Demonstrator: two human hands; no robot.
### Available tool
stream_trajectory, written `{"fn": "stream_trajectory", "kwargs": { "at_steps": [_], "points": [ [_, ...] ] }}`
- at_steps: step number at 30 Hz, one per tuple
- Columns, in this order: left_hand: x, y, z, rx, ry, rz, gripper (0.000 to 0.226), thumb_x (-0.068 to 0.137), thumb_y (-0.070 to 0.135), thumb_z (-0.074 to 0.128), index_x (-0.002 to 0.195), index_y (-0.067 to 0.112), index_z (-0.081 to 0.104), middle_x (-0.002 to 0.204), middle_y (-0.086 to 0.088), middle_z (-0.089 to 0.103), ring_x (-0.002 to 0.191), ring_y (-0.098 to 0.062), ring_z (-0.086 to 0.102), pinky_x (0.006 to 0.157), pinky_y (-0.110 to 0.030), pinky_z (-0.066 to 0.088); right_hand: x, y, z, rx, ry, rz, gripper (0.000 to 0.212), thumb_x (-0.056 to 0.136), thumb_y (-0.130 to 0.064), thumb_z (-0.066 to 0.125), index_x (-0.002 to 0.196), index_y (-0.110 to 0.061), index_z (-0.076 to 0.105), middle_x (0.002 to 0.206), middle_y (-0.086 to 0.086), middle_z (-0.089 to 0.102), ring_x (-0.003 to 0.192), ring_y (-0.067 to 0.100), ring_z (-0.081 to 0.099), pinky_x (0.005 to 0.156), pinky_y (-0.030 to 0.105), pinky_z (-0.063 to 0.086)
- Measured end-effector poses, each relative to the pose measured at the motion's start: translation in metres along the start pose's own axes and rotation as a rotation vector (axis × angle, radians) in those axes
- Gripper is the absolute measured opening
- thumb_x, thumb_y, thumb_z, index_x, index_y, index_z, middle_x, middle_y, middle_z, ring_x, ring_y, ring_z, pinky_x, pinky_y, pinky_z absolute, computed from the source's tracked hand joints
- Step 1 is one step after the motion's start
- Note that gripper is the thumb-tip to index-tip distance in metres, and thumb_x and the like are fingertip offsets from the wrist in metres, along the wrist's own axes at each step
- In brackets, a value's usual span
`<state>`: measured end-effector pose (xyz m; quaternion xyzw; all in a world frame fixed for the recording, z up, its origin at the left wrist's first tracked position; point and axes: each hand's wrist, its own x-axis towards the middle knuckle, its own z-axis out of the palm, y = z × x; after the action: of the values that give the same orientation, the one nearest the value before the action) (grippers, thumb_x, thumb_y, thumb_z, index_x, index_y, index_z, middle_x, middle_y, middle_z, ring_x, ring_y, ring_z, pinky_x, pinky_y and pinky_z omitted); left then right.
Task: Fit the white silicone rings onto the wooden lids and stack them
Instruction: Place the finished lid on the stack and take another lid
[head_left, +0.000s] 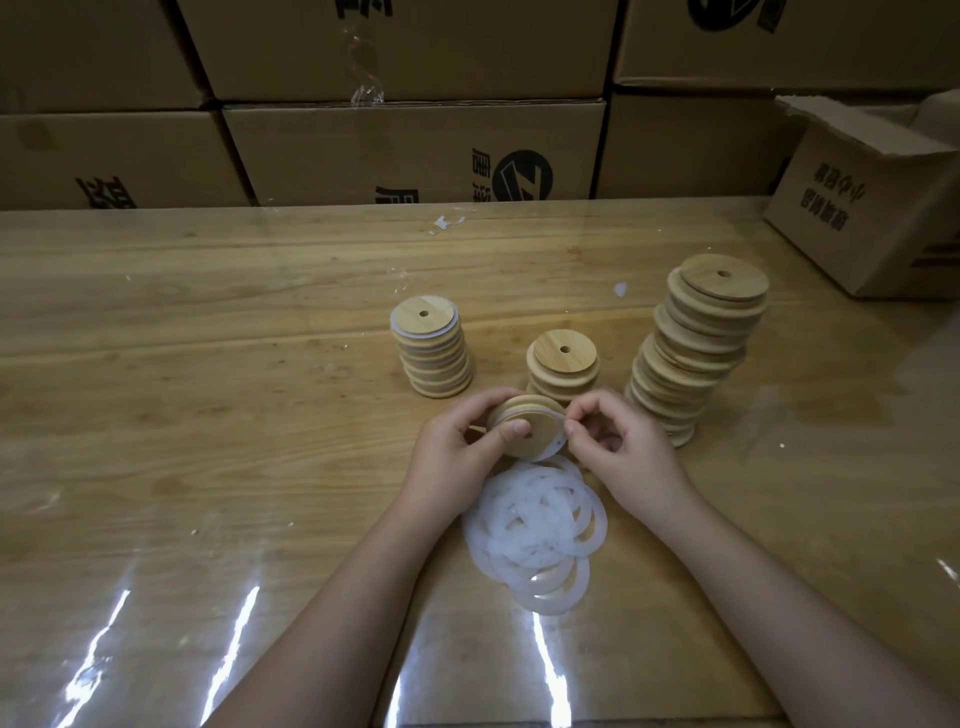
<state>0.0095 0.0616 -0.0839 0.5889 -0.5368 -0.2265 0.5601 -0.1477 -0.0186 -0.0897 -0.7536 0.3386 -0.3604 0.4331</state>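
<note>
Mid-job at the table (208, 364): on my feed, both hands meet over a lid (543, 439) held tilted just above the wood. The left hand (457, 441) grips the lid, thumb across its face and fingers curled behind. The right hand (628, 447) pinches the ring (555, 451) at the lid's right edge between thumb and forefinger, its other fingers loosely curled. The ring looks only partly seated, with white showing along the lower rim. Both forearms reach in from below, wrists angled inward.

Just beyond the left hand stands the ringed stack (434, 353), its top lid edged in white, which I take as finished work. Beyond the right hand a short stack (563, 364) and, further right, a tall stack (696, 353) that leans show no white I can make out, so I judge them unfitted. Between the wrists lie heaped loose rings (535, 535). By my read, well under half is done.
</note>
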Motion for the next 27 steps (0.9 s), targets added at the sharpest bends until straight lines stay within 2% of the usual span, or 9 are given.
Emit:
{"fn": "stream_trajectory", "kwargs": {
  "at_steps": [3, 10, 15, 19, 23, 27],
  "points": [
    [-0.0009, -0.0025, -0.0005, -0.018, 0.008, -0.009, 0.033, 0.079, 0.024, 0.069, 0.091, 0.053, 0.064, 0.089, 0.024, 0.068, 0.08, 0.006, 0.06, 0.073, -0.014, 0.047, -0.0006, 0.0004, 0.0002, -0.013, -0.001, -0.011, 0.004, 0.085, -0.003, 0.061, 0.082, -0.006, 0.061, 0.081, 0.002, 0.061, 0.072, 0.019, 0.058, 0.063, 0.027, 0.047],
    [-0.0014, -0.007, -0.0001, -0.056, 0.052, -0.057, 0.029, 0.08, 0.011, 0.073, 0.094, 0.036, 0.065, 0.083, 0.019, 0.069, 0.077, 0.0, 0.062, 0.073, -0.017, 0.049, 0.0, 0.0029, 0.001, -0.004, -0.018, -0.001, 0.005, 0.083, -0.004, 0.064, 0.081, -0.008, 0.061, 0.084, -0.001, 0.061, 0.071, 0.013, 0.057, 0.061, 0.016, 0.043],
    [-0.0014, -0.0046, 0.0002, -0.079, 0.047, -0.084, 0.024, 0.081, 0.009, 0.071, 0.096, 0.026, 0.066, 0.087, 0.008, 0.07, 0.079, -0.007, 0.062, 0.075, -0.025, 0.051, -0.0009, 0.0035, 0.0023, -0.031, -0.005, -0.028, 0.009, 0.081, -0.001, 0.065, 0.077, -0.008, 0.06, 0.085, 0.001, 0.061, 0.07, 0.013, 0.057, 0.059, 0.018, 0.044],
    [-0.0004, -0.0039, 0.0006, -0.085, 0.054, -0.086, 0.025, 0.081, 0.008, 0.071, 0.096, 0.028, 0.066, 0.084, 0.012, 0.07, 0.078, -0.002, 0.062, 0.073, -0.019, 0.049, -0.0012, 0.0024, 0.0018, 0.006, 0.013, -0.013, 0.009, 0.081, 0.0, 0.063, 0.077, -0.007, 0.06, 0.088, 0.003, 0.063, 0.074, 0.02, 0.058, 0.062, 0.026, 0.048],
    [0.0006, -0.0054, -0.0002, -0.162, 0.035, -0.111, 0.021, 0.083, 0.008, 0.069, 0.102, 0.015, 0.067, 0.095, -0.004, 0.072, 0.089, -0.017, 0.065, 0.082, -0.036, 0.051, -0.0015, 0.0001, 0.0006, 0.084, 0.025, 0.033, 0.012, 0.082, -0.001, 0.063, 0.076, -0.011, 0.061, 0.089, 0.007, 0.065, 0.076, 0.028, 0.061, 0.067, 0.042, 0.054],
    [0.0013, -0.0049, -0.0016, -0.224, 0.022, -0.116, 0.023, 0.083, 0.005, 0.067, 0.096, 0.024, 0.068, 0.09, 0.005, 0.072, 0.086, -0.01, 0.064, 0.081, -0.03, 0.051, -0.001, -0.0014, 0.0003, 0.109, 0.015, 0.049, 0.016, 0.083, -0.001, 0.062, 0.075, -0.015, 0.061, 0.089, 0.009, 0.066, 0.074, 0.029, 0.063, 0.066, 0.045, 0.055]
  ]
}}
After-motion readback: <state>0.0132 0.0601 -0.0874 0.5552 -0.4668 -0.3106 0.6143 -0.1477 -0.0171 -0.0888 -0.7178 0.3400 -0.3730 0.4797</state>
